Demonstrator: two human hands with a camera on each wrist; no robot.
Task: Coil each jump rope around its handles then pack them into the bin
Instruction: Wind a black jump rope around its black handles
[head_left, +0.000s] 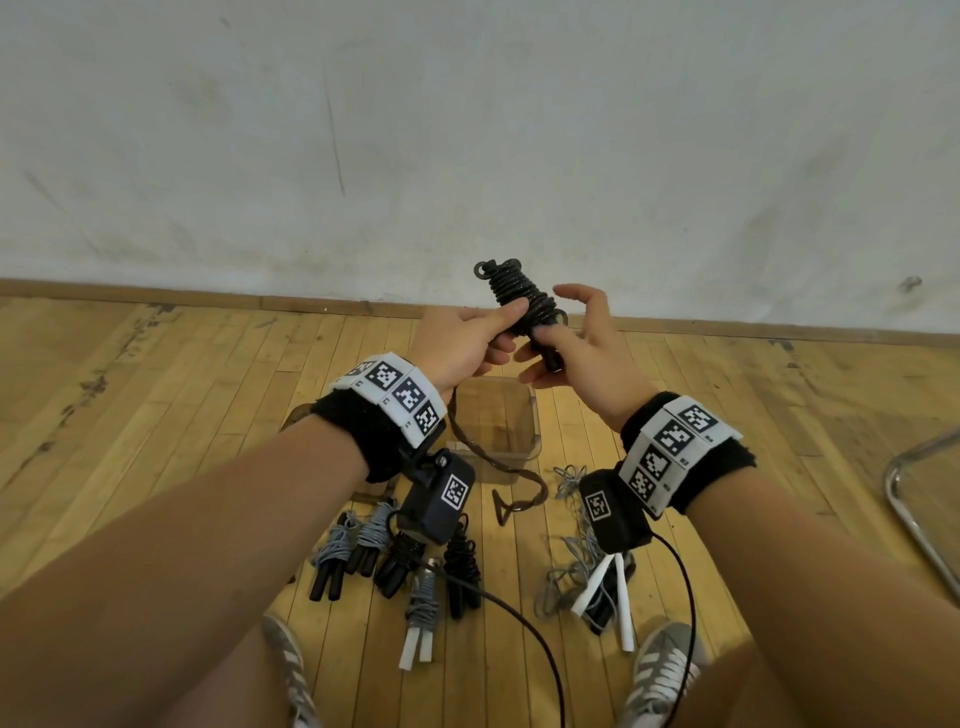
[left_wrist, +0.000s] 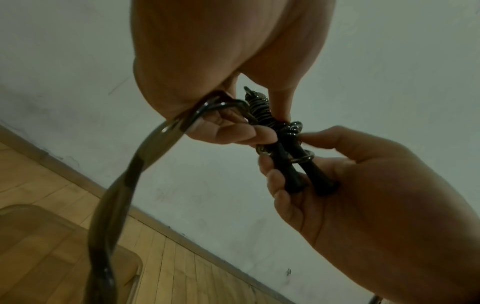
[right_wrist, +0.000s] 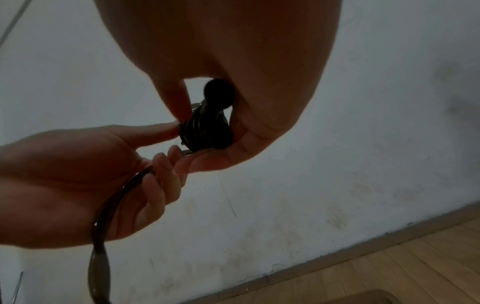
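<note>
A black jump rope is held in the air in front of the wall, most of its cord coiled round the two black handles. My left hand presses its thumb on the coils and curls its fingers round the loose cord tail. That tail hangs down in a loop over the bin. My right hand grips the handles' lower ends, with its index finger stretched out. The clear plastic bin stands on the floor below the hands, and I see nothing inside it.
Several coiled ropes, grey and black, lie on the wooden floor near my feet. An uncoiled grey rope with white handles lies to the right. A metal chair leg curves in at the far right.
</note>
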